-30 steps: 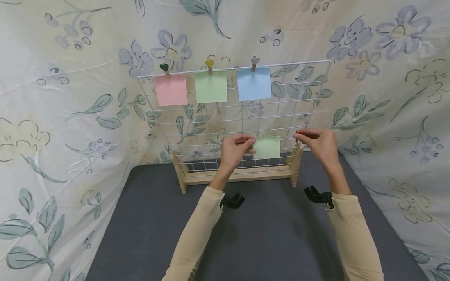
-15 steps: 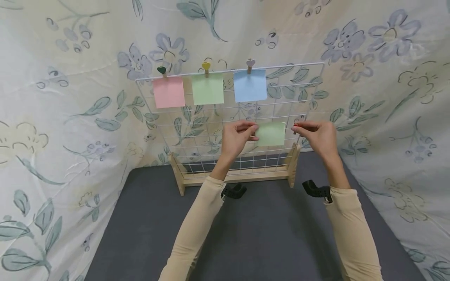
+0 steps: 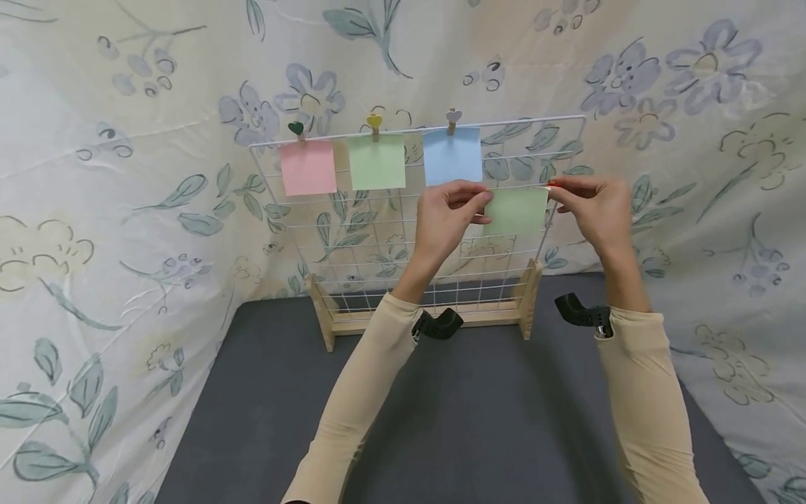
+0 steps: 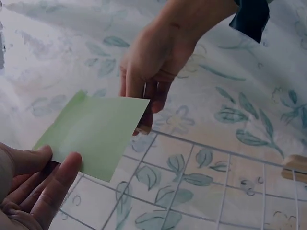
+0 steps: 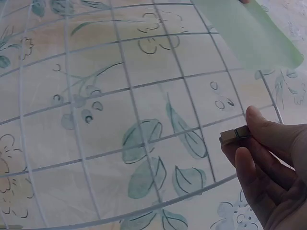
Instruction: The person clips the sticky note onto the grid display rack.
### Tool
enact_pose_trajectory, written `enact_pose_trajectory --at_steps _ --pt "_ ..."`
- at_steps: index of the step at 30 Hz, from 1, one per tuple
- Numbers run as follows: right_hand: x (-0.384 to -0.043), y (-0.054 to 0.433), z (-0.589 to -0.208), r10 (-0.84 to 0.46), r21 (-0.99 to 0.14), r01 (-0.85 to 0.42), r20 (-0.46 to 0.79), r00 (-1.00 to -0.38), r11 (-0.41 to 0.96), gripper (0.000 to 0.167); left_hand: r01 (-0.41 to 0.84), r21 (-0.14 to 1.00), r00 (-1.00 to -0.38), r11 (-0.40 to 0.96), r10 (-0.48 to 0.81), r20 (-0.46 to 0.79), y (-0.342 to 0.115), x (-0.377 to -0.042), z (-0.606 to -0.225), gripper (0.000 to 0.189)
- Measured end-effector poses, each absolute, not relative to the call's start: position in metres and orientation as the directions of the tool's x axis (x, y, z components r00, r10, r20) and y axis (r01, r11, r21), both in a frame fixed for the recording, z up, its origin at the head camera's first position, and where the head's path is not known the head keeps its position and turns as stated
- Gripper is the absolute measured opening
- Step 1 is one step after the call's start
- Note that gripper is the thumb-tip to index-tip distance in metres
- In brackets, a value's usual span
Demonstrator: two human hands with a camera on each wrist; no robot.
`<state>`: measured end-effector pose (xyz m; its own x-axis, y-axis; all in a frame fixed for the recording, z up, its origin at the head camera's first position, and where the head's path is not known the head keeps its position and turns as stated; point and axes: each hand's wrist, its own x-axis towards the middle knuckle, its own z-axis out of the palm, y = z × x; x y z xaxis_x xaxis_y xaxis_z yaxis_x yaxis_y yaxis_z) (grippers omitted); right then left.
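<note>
My left hand (image 3: 443, 217) pinches a blank light green paper square (image 3: 515, 211) by its left edge, between thumb and fingers. In front of the right part of a white wire grid (image 3: 535, 120), the paper is held up below the top bar. My right hand (image 3: 598, 210) is raised beside the paper's upper right corner. It pinches a small wooden clothespin (image 5: 233, 135) whose tip points away from the fingers; a bit of red shows at these fingertips in the head view. The left wrist view shows the paper overlapping the right fingers.
Pink (image 3: 308, 168), green (image 3: 378, 162) and blue (image 3: 452, 155) squares hang from the top bar by heart-topped clothespins. A wooden base (image 3: 478, 318) holds the grid on a dark grey table (image 3: 264, 399). Floral cloth (image 3: 157, 245) stands behind and at the sides.
Both hands have risen and shifted right, carrying the green paper from the grid's lower part up toward the top bar. The right hand's clothespin now sits close to the paper's corner.
</note>
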<state>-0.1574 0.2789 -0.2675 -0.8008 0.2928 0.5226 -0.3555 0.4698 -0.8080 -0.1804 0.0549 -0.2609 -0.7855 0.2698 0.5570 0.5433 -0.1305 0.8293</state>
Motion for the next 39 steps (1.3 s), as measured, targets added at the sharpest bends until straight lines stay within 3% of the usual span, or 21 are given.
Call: enact_pose_trajectory --at_steps 8,16,20,28,39 --pt "-0.160 0.296 -0.238 0.317 -0.840 -0.415 0.523 -0.792 0.350 0.025 0.553 0.820 -0.786 -0.144 0.236 0.571 0.067 -0.183 -0.239 0.013" --pt "-0.165 0.299 -0.200 0.326 -0.816 -0.570 0.568 -0.756 0.100 0.023 0.592 0.806 -0.795 -0.025 0.144 0.589 0.079 -0.193 -0.221 0.012" --pt "-0.171 0.295 -0.180 0.285 -0.811 -0.585 0.567 -0.773 0.024 0.026 0.609 0.791 -0.791 0.055 0.122 0.600 0.086 -0.199 -0.213 0.013" --pt "-0.190 0.282 -0.152 0.163 -0.835 -0.526 0.549 -0.820 0.164 0.025 0.587 0.797 -0.809 0.142 0.089 0.581 0.093 -0.208 -0.202 0.015" --pt "-0.197 0.276 -0.154 0.047 -0.794 -0.499 0.546 -0.836 0.349 0.018 0.532 0.837 -0.846 0.130 0.031 0.533 0.100 -0.211 -0.201 0.014"
